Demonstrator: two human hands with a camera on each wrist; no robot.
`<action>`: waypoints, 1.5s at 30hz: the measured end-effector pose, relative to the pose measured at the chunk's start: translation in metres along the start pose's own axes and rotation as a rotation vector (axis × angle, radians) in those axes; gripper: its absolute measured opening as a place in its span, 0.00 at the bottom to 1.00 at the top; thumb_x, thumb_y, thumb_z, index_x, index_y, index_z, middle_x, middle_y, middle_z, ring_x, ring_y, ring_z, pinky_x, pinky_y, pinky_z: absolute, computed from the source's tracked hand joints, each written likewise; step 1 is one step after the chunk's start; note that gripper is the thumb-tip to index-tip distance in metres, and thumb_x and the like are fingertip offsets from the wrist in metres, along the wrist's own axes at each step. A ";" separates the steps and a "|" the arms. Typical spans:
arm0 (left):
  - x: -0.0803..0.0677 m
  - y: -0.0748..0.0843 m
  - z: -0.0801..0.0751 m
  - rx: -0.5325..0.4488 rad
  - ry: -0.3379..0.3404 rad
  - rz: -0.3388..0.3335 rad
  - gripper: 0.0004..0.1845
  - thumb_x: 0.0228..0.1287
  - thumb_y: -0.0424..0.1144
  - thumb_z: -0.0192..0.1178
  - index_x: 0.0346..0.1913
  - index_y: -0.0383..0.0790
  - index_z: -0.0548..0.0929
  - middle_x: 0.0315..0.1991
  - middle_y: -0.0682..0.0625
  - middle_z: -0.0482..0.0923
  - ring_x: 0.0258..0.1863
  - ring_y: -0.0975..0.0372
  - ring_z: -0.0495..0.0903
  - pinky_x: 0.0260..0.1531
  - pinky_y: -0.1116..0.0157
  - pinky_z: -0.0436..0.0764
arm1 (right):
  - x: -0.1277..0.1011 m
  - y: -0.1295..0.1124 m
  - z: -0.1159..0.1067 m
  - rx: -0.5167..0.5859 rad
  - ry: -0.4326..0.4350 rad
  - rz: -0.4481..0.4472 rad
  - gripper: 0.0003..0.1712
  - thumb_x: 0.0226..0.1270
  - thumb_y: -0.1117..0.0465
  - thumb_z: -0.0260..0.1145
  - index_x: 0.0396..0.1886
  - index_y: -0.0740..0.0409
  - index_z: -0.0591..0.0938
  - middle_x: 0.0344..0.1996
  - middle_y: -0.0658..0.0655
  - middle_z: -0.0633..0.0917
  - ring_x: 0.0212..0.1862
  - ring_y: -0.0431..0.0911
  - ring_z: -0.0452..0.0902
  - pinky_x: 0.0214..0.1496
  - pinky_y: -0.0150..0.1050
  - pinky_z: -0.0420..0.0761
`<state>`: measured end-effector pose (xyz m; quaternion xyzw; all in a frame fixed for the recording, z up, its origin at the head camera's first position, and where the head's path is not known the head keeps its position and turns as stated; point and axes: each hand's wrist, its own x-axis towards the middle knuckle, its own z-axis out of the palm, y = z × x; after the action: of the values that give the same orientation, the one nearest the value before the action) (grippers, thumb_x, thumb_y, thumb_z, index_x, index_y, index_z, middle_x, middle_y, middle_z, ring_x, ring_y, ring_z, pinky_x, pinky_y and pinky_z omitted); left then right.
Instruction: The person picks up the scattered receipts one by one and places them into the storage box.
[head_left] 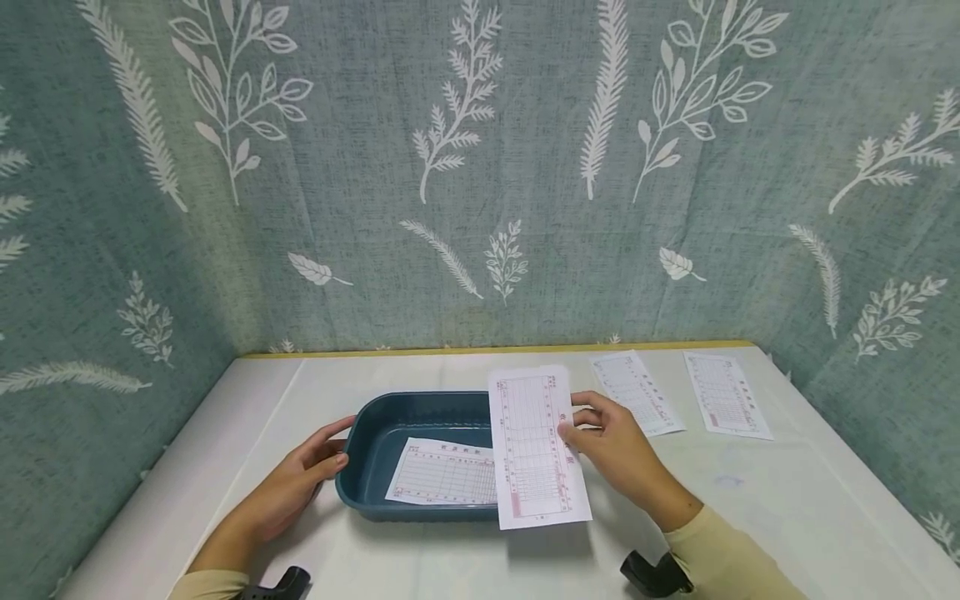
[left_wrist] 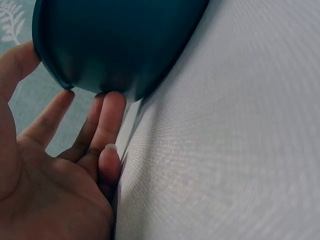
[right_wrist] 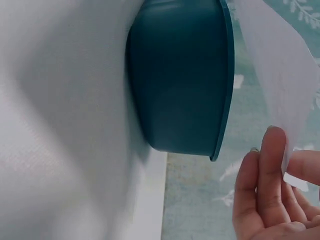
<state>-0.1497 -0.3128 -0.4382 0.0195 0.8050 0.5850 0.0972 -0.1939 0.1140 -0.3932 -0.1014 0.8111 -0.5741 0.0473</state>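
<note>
The paper slip (head_left: 536, 450) is pinched by the right hand (head_left: 611, 446); left hand (head_left: 303, 475) fingers (left_wrist: 107, 120) rest straight against the tray (head_left: 375, 425).

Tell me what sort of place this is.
Probably a makeshift recording booth or desk: a white-covered table walled in by leaf-print fabric, with printed forms and a blue tray laid out.

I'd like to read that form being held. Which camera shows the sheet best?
The head view: the held sheet faces it whole, over the tray. The right wrist view shows only its blank back; the left wrist view misses it.
</note>
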 end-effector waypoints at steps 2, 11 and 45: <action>0.000 0.000 -0.001 -0.001 0.001 -0.004 0.34 0.75 0.44 0.55 0.78 0.47 0.55 0.68 0.35 0.66 0.60 0.63 0.70 0.53 0.80 0.68 | 0.003 -0.001 0.003 -0.002 0.004 -0.011 0.16 0.66 0.64 0.68 0.52 0.63 0.80 0.38 0.57 0.89 0.39 0.43 0.85 0.42 0.33 0.81; 0.000 0.001 -0.001 -0.001 -0.001 -0.005 0.34 0.75 0.45 0.55 0.78 0.47 0.55 0.68 0.35 0.66 0.62 0.60 0.70 0.53 0.81 0.68 | 0.016 -0.007 0.018 -0.037 -0.051 -0.091 0.09 0.67 0.64 0.67 0.43 0.64 0.80 0.31 0.55 0.88 0.33 0.42 0.80 0.39 0.34 0.78; 0.001 0.001 0.001 0.003 0.018 -0.015 0.34 0.75 0.45 0.56 0.78 0.48 0.57 0.68 0.36 0.67 0.67 0.50 0.66 0.71 0.43 0.57 | 0.046 -0.028 0.077 -0.239 -0.183 -0.260 0.20 0.71 0.71 0.57 0.59 0.56 0.77 0.34 0.53 0.83 0.30 0.43 0.74 0.33 0.34 0.74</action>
<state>-0.1509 -0.3114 -0.4381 0.0084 0.8069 0.5831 0.0943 -0.2208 0.0242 -0.3906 -0.2618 0.8458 -0.4635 0.0340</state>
